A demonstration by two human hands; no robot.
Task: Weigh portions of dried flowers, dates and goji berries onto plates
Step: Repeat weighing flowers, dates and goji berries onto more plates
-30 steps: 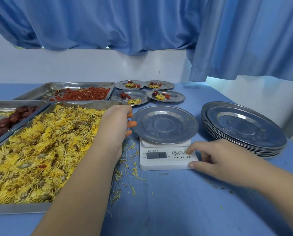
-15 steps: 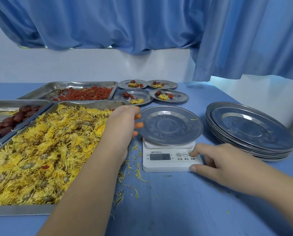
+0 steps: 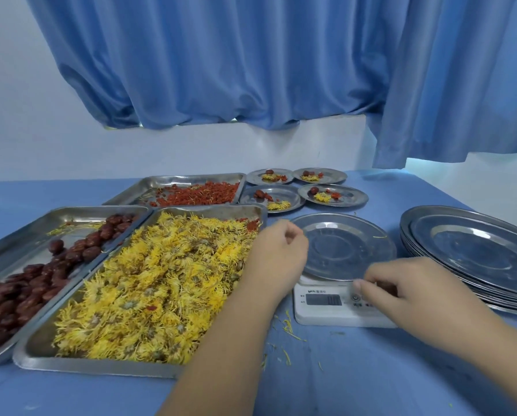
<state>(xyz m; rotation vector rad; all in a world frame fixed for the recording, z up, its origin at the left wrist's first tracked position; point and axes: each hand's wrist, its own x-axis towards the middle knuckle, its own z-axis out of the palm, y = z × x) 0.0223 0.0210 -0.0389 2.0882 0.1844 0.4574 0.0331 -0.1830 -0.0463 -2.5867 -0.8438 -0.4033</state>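
The left forearm crosses the blue surface (image 3: 371, 379) from the bottom edge. It hides the near right corner of a rectangular steel tray (image 3: 101, 367) heaped with yellow dried flowers (image 3: 161, 280).

The left hand (image 3: 276, 250) is at that tray's right side, overlapping the left rim of a round steel plate (image 3: 350, 244). Its fingers are curled inward, and I cannot tell whether they pinch anything or only touch the rim.

The right hand (image 3: 401, 292) lies over the right half of a white digital scale (image 3: 320, 313), with its fingers curled and the thumb tip by the buttons. It hides most of the buttons. I cannot tell whether it presses one, pinches the plate's front rim, or holds nothing.

The round steel plate rests on the scale. The digits on the grey display (image 3: 323, 300) are too blurred to read. Loose yellow petals (image 3: 287, 325) lie on the surface just beside the scale.

At the left, a second steel tray (image 3: 17, 250) of dark red dates (image 3: 41, 280) is cut off by the frame edge. At the right, a stack of large steel plates (image 3: 467, 247) is cut off too.

Further back, a third steel tray (image 3: 152, 186) holds red goji berries (image 3: 197, 195). Just right of it, four small steel plates (image 3: 353, 197) each carry a little heap of yellow and red, too small to sort fully.

Behind them are a white wall (image 3: 191, 151) and a blue curtain (image 3: 251, 70).
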